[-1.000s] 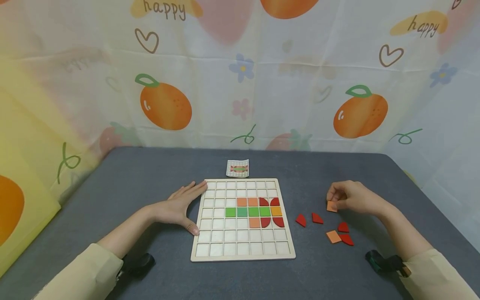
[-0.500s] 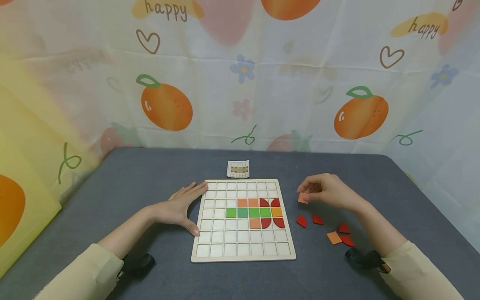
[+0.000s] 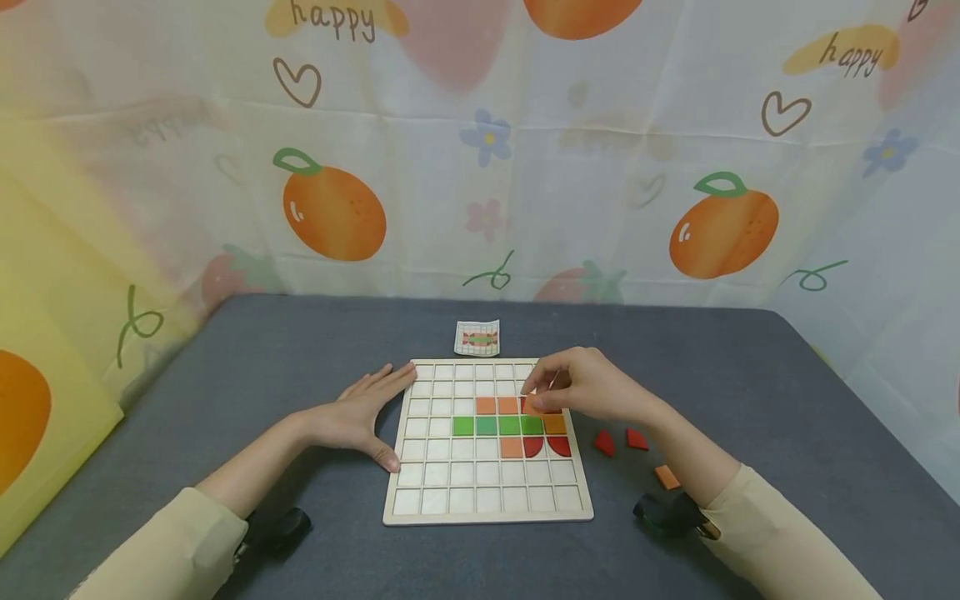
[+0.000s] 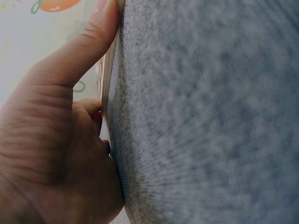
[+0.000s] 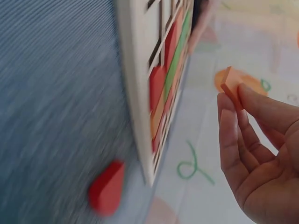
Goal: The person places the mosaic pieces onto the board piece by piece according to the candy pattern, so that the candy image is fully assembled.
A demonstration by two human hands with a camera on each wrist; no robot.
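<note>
A wooden grid board (image 3: 408, 502) lies on the table, several of its cells filled with green squares (image 3: 463, 426), light orange squares (image 3: 486, 405) and red quarter-circles (image 3: 559, 447). My left hand (image 3: 341, 423) rests along the board's left edge, thumb and fingers spread; the left wrist view shows the thumb (image 4: 88, 46) against the rim. Between thumb and fingertips my right hand (image 3: 592, 387) pinches a light orange square tile (image 5: 231, 86). In the head view this hand is over the board's upper right, covering part of the red pieces there.
Red quarter-circle pieces (image 3: 604, 443) and an orange tile (image 3: 667, 477) lie right of the board, partly under the right forearm. A small pattern card (image 3: 477, 339) lies just behind the board. A printed curtain (image 3: 570, 167) hangs behind the table.
My right hand has carried the light orange tile leftward from the loose pieces to over the board. Its forearm now covers two red pieces seen earlier. My left hand has stayed in place.
</note>
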